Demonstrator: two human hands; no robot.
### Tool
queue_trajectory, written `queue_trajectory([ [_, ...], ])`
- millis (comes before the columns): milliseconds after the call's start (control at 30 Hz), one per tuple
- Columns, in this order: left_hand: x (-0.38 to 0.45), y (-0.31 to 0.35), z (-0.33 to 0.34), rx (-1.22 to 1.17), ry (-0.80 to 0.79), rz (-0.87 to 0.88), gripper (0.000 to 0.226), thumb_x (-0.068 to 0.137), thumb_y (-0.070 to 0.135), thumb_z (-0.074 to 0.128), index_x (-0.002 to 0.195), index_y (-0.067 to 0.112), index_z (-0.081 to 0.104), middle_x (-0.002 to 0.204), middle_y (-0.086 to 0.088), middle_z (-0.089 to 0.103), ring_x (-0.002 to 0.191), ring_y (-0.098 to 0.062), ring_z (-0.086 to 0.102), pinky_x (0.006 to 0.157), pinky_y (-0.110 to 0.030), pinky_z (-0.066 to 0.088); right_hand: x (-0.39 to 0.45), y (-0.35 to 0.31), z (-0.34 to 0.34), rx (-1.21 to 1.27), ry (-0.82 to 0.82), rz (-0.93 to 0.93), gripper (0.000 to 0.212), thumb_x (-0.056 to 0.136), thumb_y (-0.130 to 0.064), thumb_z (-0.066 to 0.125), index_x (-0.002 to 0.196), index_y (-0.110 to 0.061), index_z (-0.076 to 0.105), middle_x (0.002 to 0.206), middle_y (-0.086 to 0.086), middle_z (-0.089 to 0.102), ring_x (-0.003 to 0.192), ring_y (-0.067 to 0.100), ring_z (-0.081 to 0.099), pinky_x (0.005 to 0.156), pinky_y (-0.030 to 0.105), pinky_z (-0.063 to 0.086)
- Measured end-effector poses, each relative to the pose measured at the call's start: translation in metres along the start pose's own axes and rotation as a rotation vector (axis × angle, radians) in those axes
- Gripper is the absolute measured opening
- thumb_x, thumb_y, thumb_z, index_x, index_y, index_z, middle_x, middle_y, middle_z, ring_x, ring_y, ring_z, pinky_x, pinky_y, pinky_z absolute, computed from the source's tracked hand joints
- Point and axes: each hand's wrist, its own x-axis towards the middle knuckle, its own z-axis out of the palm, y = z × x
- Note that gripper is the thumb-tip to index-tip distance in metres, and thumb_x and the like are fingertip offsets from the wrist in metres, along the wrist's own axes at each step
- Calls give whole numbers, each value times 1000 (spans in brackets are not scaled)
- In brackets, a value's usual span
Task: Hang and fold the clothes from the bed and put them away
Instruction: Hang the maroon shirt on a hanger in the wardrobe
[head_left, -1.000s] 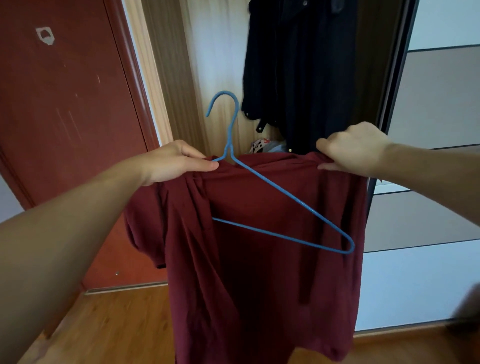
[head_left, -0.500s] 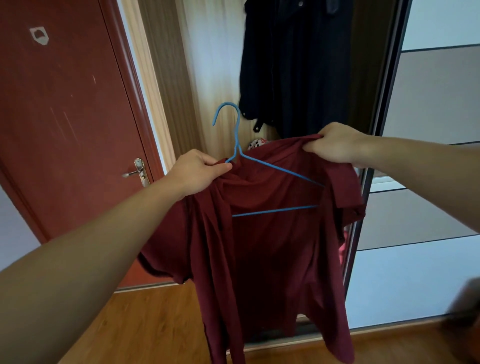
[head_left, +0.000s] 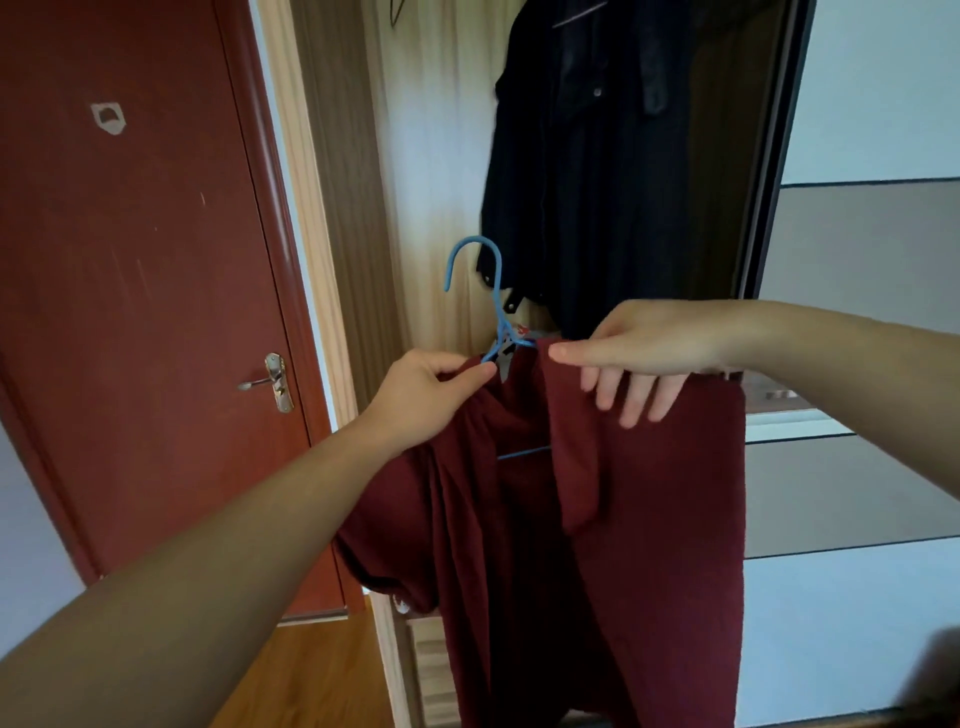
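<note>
A dark red shirt (head_left: 623, 519) hangs on a blue wire hanger (head_left: 493, 291) in front of the open wardrobe. My left hand (head_left: 421, 395) pinches the shirt's left shoulder just below the hanger's neck. My right hand (head_left: 649, 353) lies over the shirt's right shoulder, thumb on top and fingers spread down the front of the cloth. Most of the hanger is covered by the shirt; only its hook, neck and a short piece of the bottom bar show.
Dark clothes (head_left: 597, 156) hang inside the wardrobe right behind the hanger. A red door (head_left: 130, 312) with a metal handle (head_left: 272, 382) stands at the left. The wardrobe's sliding panel (head_left: 857, 312) fills the right side. Wooden floor (head_left: 311, 675) lies below.
The shirt's right side has been pulled over the hanger's right arm, which now is hidden. My right hand went from a closed grip to spread fingers over the shoulder. The view moved closer to the wardrobe.
</note>
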Motion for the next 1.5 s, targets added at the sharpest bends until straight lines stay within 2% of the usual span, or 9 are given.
queue_trajectory([
  [133, 6, 6, -2, -42, -46, 77, 15, 92, 27, 66, 94, 20, 79, 85, 5, 77, 85, -10, 72, 85, -32, 56, 4, 4, -25, -254, 447, -209, 27, 90, -44, 60, 85, -19, 69, 83, -2, 70, 76, 12, 67, 63, 21, 50],
  [300, 16, 18, 0, -23, -128, 188, 10, 90, 16, 68, 92, 20, 76, 88, 6, 76, 80, -1, 66, 78, -21, 51, 19, -7, -8, -106, 173, -324, 24, 86, -40, 68, 99, -21, 70, 90, -8, 71, 90, 7, 67, 87, 23, 50],
  [433, 23, 24, -5, 137, -204, 266, 15, 87, 10, 71, 100, 17, 74, 94, 7, 74, 88, -1, 66, 86, -18, 49, 25, -16, 0, 61, 144, -313, 26, 97, -31, 57, 83, -9, 61, 53, -6, 55, 54, 10, 55, 69, 25, 49],
  [567, 22, 25, -21, 424, -84, 350, 43, 77, 0, 73, 116, 17, 67, 103, 17, 65, 98, 12, 55, 85, 1, 35, 21, -13, -4, 105, 162, -250, 25, 101, -21, 48, 95, -2, 64, 53, -4, 44, 44, 8, 44, 53, 24, 47],
  [767, 28, 13, -32, 690, 7, 145, 23, 74, 11, 73, 94, 21, 72, 91, 0, 72, 89, -18, 66, 75, -28, 49, 11, -15, -5, 158, 158, -192, 26, 100, -13, 47, 102, 3, 68, 51, -4, 42, 38, 4, 35, 38, 19, 33],
  [900, 34, 19, -26, 504, -1, 47, 24, 70, 6, 78, 90, 20, 74, 88, 0, 72, 84, -12, 65, 67, -16, 44, 9, -16, 3, 193, 172, -164, 22, 99, -11, 47, 106, -2, 66, 60, 2, 42, 39, 6, 35, 35, 18, 31],
  [1067, 44, 43, -21, 394, 110, 164, 24, 76, 1, 68, 92, 16, 77, 79, 3, 70, 75, -6, 63, 69, -13, 46, 5, -13, 7, 290, 162, -111, 22, 100, -8, 44, 100, -7, 66, 62, 3, 43, 36, 6, 37, 37, 20, 42],
  [1267, 41, 28, -12, 511, -379, -27, 20, 91, 13, 64, 107, 17, 74, 96, 3, 73, 90, -13, 67, 83, -26, 51, 4, -12, 5, 555, 158, -50, 15, 97, -8, 51, 100, 1, 62, 61, 6, 49, 40, 13, 49, 44, 28, 52],
  [1500, 18, 63, 19, 139, -7, 110, 21, 90, 40, 65, 104, 24, 70, 93, 4, 69, 84, -10, 63, 77, -27, 51, 24, -14, -7, 262, 379, -135, 24, 97, -15, 47, 86, -8, 67, 62, 1, 67, 43, 7, 53, 37, 15, 36],
])
